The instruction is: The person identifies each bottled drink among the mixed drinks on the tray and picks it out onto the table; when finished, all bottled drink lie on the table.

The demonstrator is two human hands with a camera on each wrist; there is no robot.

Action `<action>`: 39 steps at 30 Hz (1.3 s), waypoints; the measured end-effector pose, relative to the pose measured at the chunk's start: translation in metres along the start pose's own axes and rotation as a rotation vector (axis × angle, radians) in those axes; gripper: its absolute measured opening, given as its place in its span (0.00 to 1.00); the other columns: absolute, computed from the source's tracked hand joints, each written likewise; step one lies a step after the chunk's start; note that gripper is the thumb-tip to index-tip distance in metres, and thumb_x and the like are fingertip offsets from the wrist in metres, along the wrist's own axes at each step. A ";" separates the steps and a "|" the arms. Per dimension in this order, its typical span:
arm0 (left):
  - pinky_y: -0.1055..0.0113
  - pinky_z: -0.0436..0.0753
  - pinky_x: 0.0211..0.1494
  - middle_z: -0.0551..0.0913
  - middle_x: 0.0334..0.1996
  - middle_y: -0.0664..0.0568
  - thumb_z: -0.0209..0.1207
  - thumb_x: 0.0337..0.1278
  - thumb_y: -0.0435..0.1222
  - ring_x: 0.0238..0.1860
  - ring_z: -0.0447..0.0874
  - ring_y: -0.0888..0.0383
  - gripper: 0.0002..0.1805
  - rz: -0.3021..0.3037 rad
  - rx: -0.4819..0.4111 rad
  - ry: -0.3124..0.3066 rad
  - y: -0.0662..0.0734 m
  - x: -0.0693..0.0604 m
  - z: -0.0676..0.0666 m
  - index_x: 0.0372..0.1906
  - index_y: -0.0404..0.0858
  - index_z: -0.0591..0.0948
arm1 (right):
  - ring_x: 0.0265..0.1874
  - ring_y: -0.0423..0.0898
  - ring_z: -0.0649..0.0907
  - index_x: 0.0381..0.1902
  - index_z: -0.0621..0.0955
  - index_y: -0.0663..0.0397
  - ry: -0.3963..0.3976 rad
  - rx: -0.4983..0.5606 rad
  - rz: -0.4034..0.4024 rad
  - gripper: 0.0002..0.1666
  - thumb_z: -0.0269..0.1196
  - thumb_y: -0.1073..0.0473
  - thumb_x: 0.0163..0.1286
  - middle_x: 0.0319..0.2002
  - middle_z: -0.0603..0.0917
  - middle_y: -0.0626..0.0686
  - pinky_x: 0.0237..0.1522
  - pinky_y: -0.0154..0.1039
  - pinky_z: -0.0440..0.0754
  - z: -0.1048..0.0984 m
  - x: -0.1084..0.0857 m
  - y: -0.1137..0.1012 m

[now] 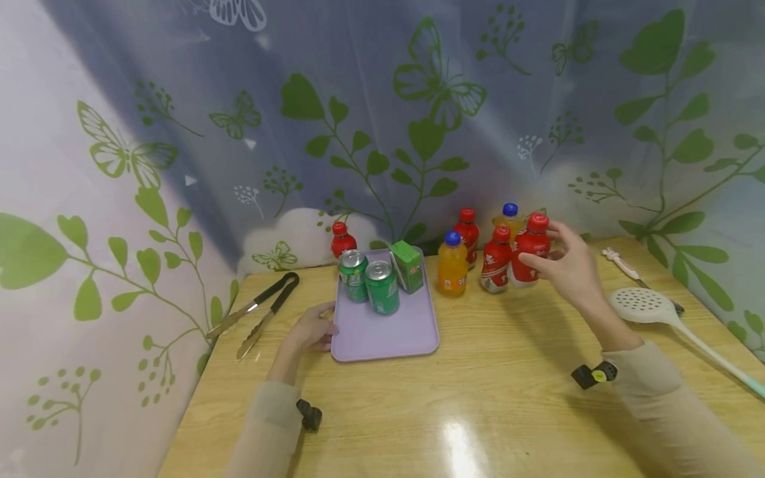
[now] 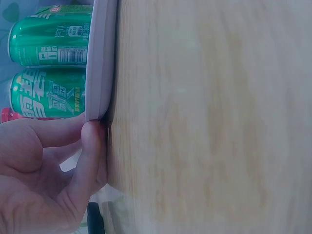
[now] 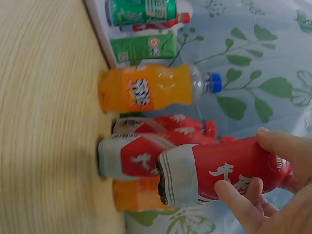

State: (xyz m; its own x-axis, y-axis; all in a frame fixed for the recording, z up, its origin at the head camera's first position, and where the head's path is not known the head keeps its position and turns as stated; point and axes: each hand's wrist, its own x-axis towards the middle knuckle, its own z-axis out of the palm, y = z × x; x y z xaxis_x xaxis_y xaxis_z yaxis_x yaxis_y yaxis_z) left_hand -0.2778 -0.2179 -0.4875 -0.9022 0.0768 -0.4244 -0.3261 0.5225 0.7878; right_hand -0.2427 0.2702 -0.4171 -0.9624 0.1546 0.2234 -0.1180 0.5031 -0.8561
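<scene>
My left hand (image 1: 313,330) pinches the left rim of a lilac tray (image 1: 382,338) between thumb and fingers, as the left wrist view shows. On the tray stand two green soda cans (image 1: 354,279) and a green drink carton (image 1: 408,267). In my right hand (image 1: 570,265) is a red-and-white bottle (image 3: 224,175) with a red cap, gripped around its upper part. Its base is off the table in the right wrist view. Close to it stand a similar red-and-white bottle (image 1: 496,260) and an orange soda bottle (image 1: 509,219) with a blue cap.
Another orange soda bottle (image 1: 452,265) and a red bottle (image 1: 467,234) stand right of the tray. One more red bottle (image 1: 342,240) is behind it. Tongs (image 1: 271,309) lie left; a slotted spoon (image 1: 645,305) and a utensil with a pale handle (image 1: 621,262) lie right. A patterned curtain borders the table.
</scene>
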 end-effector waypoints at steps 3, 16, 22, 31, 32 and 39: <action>0.73 0.85 0.27 0.77 0.27 0.50 0.56 0.66 0.24 0.25 0.78 0.60 0.41 0.003 0.003 0.000 0.000 -0.001 0.000 0.83 0.39 0.60 | 0.41 0.46 0.81 0.82 0.63 0.47 0.015 -0.023 0.016 0.50 0.74 0.51 0.68 0.74 0.73 0.66 0.33 0.29 0.90 -0.002 0.004 0.008; 0.74 0.84 0.26 0.77 0.28 0.50 0.56 0.67 0.24 0.26 0.78 0.60 0.40 0.011 0.016 0.005 -0.001 0.001 0.000 0.83 0.39 0.61 | 0.42 0.52 0.79 0.82 0.61 0.54 0.006 -0.095 0.046 0.48 0.71 0.55 0.71 0.73 0.72 0.71 0.30 0.26 0.86 -0.001 0.021 0.035; 0.74 0.84 0.27 0.76 0.29 0.50 0.56 0.67 0.25 0.26 0.77 0.60 0.40 0.015 0.020 0.003 -0.002 0.000 0.000 0.83 0.38 0.60 | 0.36 0.44 0.81 0.82 0.60 0.56 -0.001 -0.089 0.077 0.48 0.71 0.58 0.71 0.74 0.70 0.72 0.31 0.30 0.89 0.001 0.027 0.043; 0.74 0.84 0.27 0.77 0.29 0.50 0.56 0.66 0.25 0.27 0.78 0.60 0.41 0.013 0.016 0.000 -0.002 0.000 0.000 0.83 0.39 0.61 | 0.29 0.39 0.80 0.79 0.64 0.60 0.011 -0.118 0.067 0.45 0.71 0.60 0.71 0.72 0.72 0.74 0.30 0.35 0.89 0.002 0.031 0.053; 0.73 0.84 0.27 0.77 0.29 0.50 0.56 0.66 0.25 0.27 0.78 0.60 0.41 0.015 0.016 0.001 -0.002 0.000 0.000 0.83 0.39 0.61 | 0.29 0.39 0.80 0.79 0.64 0.60 0.011 -0.120 0.067 0.45 0.71 0.60 0.70 0.71 0.72 0.74 0.30 0.34 0.89 0.002 0.032 0.054; 0.74 0.84 0.28 0.77 0.32 0.49 0.56 0.66 0.25 0.27 0.77 0.60 0.41 0.018 0.011 0.001 -0.003 0.001 -0.001 0.83 0.38 0.61 | 0.32 0.40 0.81 0.81 0.62 0.60 0.007 -0.108 0.099 0.46 0.70 0.60 0.72 0.72 0.71 0.74 0.32 0.33 0.90 0.003 0.033 0.058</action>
State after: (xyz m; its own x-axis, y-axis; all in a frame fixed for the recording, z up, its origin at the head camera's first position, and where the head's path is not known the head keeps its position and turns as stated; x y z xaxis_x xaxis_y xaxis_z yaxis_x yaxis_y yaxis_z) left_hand -0.2776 -0.2201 -0.4899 -0.9080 0.0856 -0.4101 -0.3069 0.5302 0.7903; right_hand -0.2824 0.3016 -0.4606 -0.9662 0.2139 0.1439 0.0050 0.5740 -0.8189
